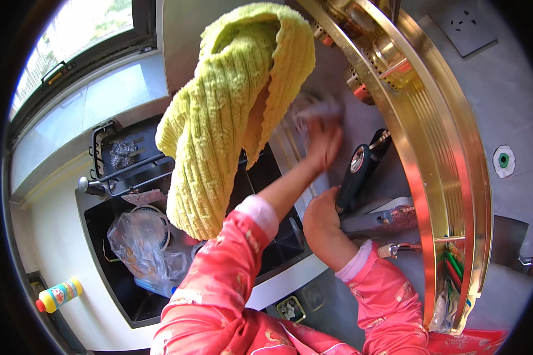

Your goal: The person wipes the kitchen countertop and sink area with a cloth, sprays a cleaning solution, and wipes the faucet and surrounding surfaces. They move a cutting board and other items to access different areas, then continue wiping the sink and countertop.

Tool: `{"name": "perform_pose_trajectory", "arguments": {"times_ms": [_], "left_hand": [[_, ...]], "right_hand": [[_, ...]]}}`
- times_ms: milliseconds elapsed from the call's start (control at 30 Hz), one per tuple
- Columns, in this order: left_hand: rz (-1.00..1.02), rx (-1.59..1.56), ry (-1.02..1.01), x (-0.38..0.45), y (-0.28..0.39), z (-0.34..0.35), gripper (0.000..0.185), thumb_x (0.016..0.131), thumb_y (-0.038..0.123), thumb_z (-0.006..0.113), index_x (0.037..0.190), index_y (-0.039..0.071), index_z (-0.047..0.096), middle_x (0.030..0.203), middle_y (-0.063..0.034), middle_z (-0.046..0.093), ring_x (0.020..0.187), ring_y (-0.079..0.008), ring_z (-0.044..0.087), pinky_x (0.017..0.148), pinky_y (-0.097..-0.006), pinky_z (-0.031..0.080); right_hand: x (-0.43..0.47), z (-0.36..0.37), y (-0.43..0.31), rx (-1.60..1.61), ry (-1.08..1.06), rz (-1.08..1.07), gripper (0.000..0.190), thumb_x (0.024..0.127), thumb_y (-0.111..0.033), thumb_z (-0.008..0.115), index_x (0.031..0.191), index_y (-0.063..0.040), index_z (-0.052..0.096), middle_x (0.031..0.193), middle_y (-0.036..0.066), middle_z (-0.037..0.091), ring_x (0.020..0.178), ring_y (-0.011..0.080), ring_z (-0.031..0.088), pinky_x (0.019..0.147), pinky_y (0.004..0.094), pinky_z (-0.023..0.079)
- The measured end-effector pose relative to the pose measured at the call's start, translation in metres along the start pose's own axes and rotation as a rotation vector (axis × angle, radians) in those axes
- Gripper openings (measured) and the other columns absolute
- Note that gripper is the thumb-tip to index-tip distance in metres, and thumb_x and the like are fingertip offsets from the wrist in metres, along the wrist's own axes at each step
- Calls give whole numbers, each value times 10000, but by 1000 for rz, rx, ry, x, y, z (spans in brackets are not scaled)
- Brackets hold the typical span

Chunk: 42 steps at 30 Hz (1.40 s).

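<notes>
My left hand (325, 140) is stretched out over the far side of the dark double sink (297, 235), blurred. At its fingertips is a pale, smeared thing (317, 108) too blurred to name, and I cannot tell whether it is held. My right hand (322, 213) is bent at the wrist beside a black-handled kitchen tool (357, 173) that hangs from a hook. That hand's fingers are mostly hidden. A ribbed yellow-green towel (213, 120) hangs large in the foreground, above my left forearm, and covers part of the sink.
On the right, a gold-coloured wall rack (426, 146) carries perforated holders and hanging tools, including a grey-handled one (366, 221). Clear plastic bags (137, 239) lie in the left basin. Steel-wool scourers (123, 153) rest on a black tray; a yellow bottle (58, 295) is on the counter.
</notes>
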State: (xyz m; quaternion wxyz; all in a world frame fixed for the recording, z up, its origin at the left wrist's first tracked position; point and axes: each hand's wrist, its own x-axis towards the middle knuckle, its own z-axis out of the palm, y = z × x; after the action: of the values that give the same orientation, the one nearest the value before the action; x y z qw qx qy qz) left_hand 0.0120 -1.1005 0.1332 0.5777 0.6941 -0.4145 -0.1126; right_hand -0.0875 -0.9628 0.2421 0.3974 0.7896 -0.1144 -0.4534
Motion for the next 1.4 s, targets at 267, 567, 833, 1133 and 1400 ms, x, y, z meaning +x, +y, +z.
{"name": "perform_pose_trajectory", "arguments": {"times_ms": [267,567,833,1133,1400], "left_hand": [[436,-168,139,-43,-23,20,635,921,491,419,1416,95,446,1567,-268,155,1432,-502,126,1150,-578,120],[83,-146,535,133,-7,-62,501,995,393,416,1348,51,513,1329,-291,504,1257,-478,405,1079,-469,311],[-420,-56,308,45,-80,0,523,979,456,399,1356,125,545,1395,-314,395,1308,-495,246,1102,-583,175],[-95,-70,451,108,-49,-45,505,978,440,407,1373,152,533,1418,-279,409,1350,-466,287,1154,-494,168],[-2,-86,477,110,-41,-47,432,1012,374,398,1330,144,579,1310,-270,466,1225,-433,411,1067,-470,311]], "right_hand": [[4,1,-2,27,0,4,362,930,-148,508,1252,-71,656,1253,97,642,1178,338,571,961,586,351],[-1,-5,0,31,1,-15,335,932,-182,493,1187,-90,690,1154,95,679,1069,322,617,913,598,348],[7,6,-4,26,27,-13,333,923,-185,512,1191,-96,689,1176,97,670,1084,312,611,899,591,355],[15,6,-8,36,-59,-72,345,915,-190,533,1213,-96,679,1237,105,650,1126,327,597,897,613,357],[25,21,-17,34,-27,-35,349,904,-180,545,1215,-93,677,1241,120,647,1147,332,588,910,610,364]]}}
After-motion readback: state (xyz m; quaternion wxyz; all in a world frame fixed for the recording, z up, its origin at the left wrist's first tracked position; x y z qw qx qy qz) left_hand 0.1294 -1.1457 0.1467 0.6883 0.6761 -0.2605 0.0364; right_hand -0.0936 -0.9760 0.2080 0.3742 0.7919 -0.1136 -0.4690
